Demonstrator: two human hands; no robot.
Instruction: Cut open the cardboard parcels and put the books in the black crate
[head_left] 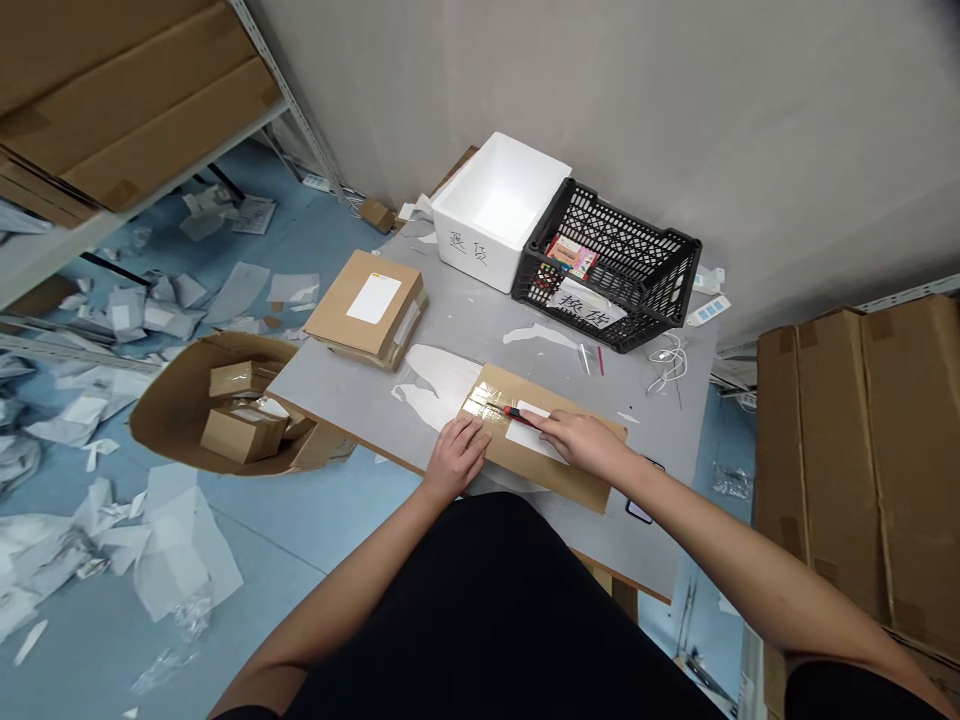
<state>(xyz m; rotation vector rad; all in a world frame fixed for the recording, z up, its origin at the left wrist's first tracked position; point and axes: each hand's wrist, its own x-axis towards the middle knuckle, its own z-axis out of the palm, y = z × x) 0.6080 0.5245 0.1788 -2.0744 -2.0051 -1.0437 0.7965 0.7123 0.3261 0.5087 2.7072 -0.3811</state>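
A flat cardboard box (pixel 570 478) lies at the table's front edge, with a white label and shiny clear tape across its left part. My right hand (pixel 577 438) is closed around a red and black utility knife (pixel 517 413), whose tip points left at the taped area. Whether the blade touches the tape I cannot tell. At the box's left front corner rests my left hand (pixel 456 455), its fingers lying on the cardboard with nothing held in them. Partly hidden behind my right forearm is a phone (pixel 638 512) on the table.
Stacked cardboard boxes (pixel 365 305) stand on the table's left. Behind are a white foam box (pixel 480 262) and a black plastic crate (pixel 652 310) with small packets. A large carton (pixel 180 440) holding small boxes sits on the floor at left, among scattered paper. Tall cartons (pixel 832 450) stand right.
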